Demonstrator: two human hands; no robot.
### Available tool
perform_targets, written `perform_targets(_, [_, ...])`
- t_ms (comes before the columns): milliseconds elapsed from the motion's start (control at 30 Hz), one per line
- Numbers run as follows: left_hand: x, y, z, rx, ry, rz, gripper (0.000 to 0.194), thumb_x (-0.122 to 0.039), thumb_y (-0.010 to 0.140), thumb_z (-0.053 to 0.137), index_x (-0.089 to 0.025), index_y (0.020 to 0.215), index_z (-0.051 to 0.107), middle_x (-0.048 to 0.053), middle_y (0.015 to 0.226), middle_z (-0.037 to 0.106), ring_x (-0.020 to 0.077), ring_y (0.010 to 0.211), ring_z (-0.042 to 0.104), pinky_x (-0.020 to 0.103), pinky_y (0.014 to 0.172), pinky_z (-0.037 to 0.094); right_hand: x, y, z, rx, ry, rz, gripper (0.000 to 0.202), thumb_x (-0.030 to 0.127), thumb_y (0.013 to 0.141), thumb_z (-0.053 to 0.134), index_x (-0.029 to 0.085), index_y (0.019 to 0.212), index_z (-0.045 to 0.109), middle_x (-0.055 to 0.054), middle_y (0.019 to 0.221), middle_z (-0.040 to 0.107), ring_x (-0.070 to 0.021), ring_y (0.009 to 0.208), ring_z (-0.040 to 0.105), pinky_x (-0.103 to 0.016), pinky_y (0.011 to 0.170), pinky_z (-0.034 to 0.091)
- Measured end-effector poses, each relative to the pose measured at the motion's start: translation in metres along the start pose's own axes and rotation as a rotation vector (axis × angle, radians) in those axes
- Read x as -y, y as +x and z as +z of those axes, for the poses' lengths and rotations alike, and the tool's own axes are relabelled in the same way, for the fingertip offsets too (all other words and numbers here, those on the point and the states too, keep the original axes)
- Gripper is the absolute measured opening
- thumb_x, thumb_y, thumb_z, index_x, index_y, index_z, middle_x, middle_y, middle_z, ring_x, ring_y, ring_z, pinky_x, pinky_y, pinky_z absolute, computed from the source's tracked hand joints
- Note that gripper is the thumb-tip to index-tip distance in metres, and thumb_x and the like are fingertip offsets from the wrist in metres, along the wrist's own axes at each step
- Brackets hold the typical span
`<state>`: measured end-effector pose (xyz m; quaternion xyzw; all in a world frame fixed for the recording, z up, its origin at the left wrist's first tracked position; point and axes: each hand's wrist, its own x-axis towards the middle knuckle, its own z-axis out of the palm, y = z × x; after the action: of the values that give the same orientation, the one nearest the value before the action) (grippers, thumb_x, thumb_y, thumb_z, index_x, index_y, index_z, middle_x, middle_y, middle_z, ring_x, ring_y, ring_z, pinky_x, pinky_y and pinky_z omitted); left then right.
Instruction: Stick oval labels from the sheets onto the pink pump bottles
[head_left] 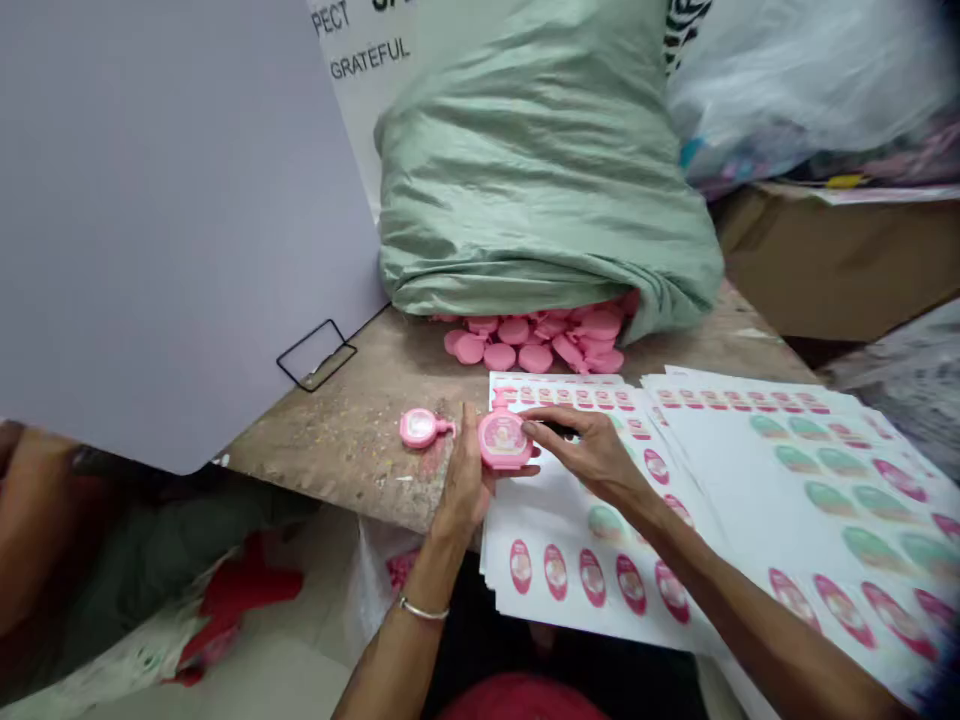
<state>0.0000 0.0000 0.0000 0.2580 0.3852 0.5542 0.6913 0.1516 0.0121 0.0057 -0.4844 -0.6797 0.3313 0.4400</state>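
Large grey board [165,210] propped upright at left on a wire stand [316,354]. Green sack [540,160] lying open on the worktop [352,430], pink plastic pieces [540,342] spilling from its mouth. Cardboard box [840,260] behind at right. Stacked sticker sheets [750,500] fanned over the right side of worktop, overhanging its front edge; oval stickers in pink and green, several slots already bare.

Left hand [465,480] cupping a pink round case [504,440] from below and side, closed around it. Right hand [592,450] stretched over the sheets, fingertips [534,428] pressed on the case face, seemingly on a sticker there. Case held just above the sheet edge, near the worktop front. Second pink case [421,427] lying loose just left.

Risks, judged: sticker seated off-centre or creased if the fingertips slide; overhanging sheets dragged off by the forearm; loose case nudged off the edge.
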Motion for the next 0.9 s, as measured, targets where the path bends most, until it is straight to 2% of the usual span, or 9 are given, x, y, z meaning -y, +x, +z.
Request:
perform_targets(267, [0.002, 0.0, -0.001, 0.025, -0.002, 0.008, 0.054, -0.059, 0.089, 0.047, -0.012, 0.106, 0.068, 0.013, 0.102, 0.073, 0.0265, 0.093, 0.07, 0.038, 0.072, 0.062, 0.001, 0.0, -0.001, -0.014, 0.007, 0.0, 0.023, 0.04, 0.082, 0.066, 0.022, 0.093, 0.075, -0.002, 0.09, 0.074, -0.0166, 0.078, 0.064, -0.028, 0.067, 0.048])
perform_targets(500, [-0.001, -0.003, 0.001, -0.015, 0.016, 0.015, 0.051, -0.056, 0.088, 0.049, -0.011, 0.104, 0.067, 0.013, 0.108, 0.071, 0.0257, 0.091, 0.07, 0.037, 0.071, 0.062, 0.003, -0.001, -0.001, -0.011, 0.01, 0.012, 0.023, 0.041, 0.081, 0.067, 0.022, 0.091, 0.075, -0.002, 0.088, 0.074, -0.0162, 0.076, 0.064, -0.028, 0.068, 0.049])
perform_targets(700, [0.0, -0.001, -0.002, -0.049, -0.006, 0.025, 0.047, -0.05, 0.087, 0.057, -0.014, 0.117, 0.062, 0.013, 0.116, 0.068, 0.0257, 0.092, 0.07, 0.038, 0.07, 0.062, 0.012, -0.001, -0.004, 0.02, 0.067, 0.041, 0.023, 0.042, 0.081, 0.066, 0.022, 0.089, 0.075, -0.002, 0.089, 0.075, -0.0186, 0.08, 0.067, -0.029, 0.071, 0.051])
perform_targets(900, [0.0, -0.001, -0.002, -0.046, 0.005, 0.014, 0.054, -0.053, 0.084, 0.058, -0.013, 0.121, 0.06, 0.015, 0.116, 0.067, 0.0282, 0.094, 0.07, 0.04, 0.07, 0.063, 0.012, -0.002, -0.003, 0.024, 0.044, 0.033, 0.023, 0.041, 0.082, 0.066, 0.022, 0.092, 0.075, -0.001, 0.092, 0.074, -0.0176, 0.081, 0.066, -0.028, 0.072, 0.05])
